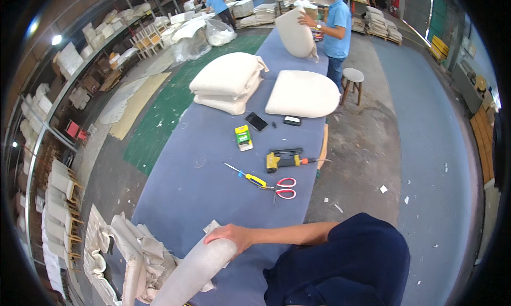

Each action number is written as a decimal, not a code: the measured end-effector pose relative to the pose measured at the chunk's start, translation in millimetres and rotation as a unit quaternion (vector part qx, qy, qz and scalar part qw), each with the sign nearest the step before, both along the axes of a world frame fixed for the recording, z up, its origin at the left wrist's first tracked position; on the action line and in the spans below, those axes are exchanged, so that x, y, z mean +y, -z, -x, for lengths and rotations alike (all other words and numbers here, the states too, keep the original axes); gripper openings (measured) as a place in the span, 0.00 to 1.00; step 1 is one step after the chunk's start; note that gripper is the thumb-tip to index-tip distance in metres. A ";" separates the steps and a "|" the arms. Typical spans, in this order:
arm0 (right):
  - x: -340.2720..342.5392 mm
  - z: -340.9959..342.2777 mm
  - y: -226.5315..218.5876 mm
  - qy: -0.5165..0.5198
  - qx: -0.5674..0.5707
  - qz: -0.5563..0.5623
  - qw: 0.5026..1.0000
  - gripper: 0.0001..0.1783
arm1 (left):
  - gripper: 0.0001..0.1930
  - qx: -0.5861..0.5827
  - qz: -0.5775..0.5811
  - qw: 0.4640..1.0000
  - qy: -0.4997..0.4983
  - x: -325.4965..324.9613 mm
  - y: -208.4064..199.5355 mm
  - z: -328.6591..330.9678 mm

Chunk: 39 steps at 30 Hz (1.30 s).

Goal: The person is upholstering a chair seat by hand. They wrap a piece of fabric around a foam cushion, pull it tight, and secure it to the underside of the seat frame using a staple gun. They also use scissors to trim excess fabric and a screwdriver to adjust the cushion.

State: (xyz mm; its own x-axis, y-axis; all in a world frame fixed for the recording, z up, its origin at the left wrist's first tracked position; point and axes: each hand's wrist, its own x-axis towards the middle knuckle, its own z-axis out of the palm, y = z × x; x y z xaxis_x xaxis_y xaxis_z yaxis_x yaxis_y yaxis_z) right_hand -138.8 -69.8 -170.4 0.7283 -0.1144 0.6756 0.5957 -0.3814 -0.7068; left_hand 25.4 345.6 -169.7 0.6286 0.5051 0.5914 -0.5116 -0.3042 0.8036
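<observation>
My right hand [232,236] is wrapped over the upper end of a cream fabric-covered cushion [192,274], which stands tilted at the table's near end. My left hand is not in view. Left of this cushion, more padded cream pieces with loose, ragged fabric edges [139,253] lean together. Farther up the table, red-handled scissors [286,193] touch a yellow-handled screwdriver [255,179]. Just beyond these rests a yellow-and-black staple gun [285,160] with an orange hose fitting.
On the blue-covered table [197,162] are a green-and-yellow box [244,138], a phone [256,121], a small black case [292,121], a flat cushion [303,94] and stacked cushions [229,80]. A co-worker [336,32] holds another cushion [296,33] beyond. A stool [353,76] stands right.
</observation>
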 end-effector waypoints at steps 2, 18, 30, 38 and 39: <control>-1.2 6.3 14.1 0.013 -0.009 0.016 1.000 0.43 | 0.24 0.030 -0.002 0.999 0.033 -28.4 10.5 23.1; -51.2 46.3 43.7 0.168 0.106 -0.297 0.934 0.35 | 0.24 0.154 0.117 0.956 0.221 -83.3 109.6 94.7; -119.1 75.8 296.0 0.152 0.124 -0.537 0.820 0.39 | 0.22 0.505 0.290 0.796 0.164 -4.3 265.2 128.9; -109.2 73.2 214.7 0.121 0.215 -0.472 0.846 0.42 | 0.28 0.404 0.093 0.789 0.454 -6.1 156.1 173.4; -101.9 65.9 207.0 0.091 0.228 -0.461 0.853 0.42 | 0.29 0.349 -0.024 0.811 0.468 -0.4 161.2 167.8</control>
State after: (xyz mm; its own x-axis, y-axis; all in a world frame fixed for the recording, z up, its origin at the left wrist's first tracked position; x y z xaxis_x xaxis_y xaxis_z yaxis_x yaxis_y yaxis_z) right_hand -204.7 -171.7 -377.4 0.8047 -0.5834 -0.1102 0.1699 0.4042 -0.8987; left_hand -142.4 345.1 -330.9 0.9136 -0.4006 -0.0693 0.0383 -0.0849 0.9957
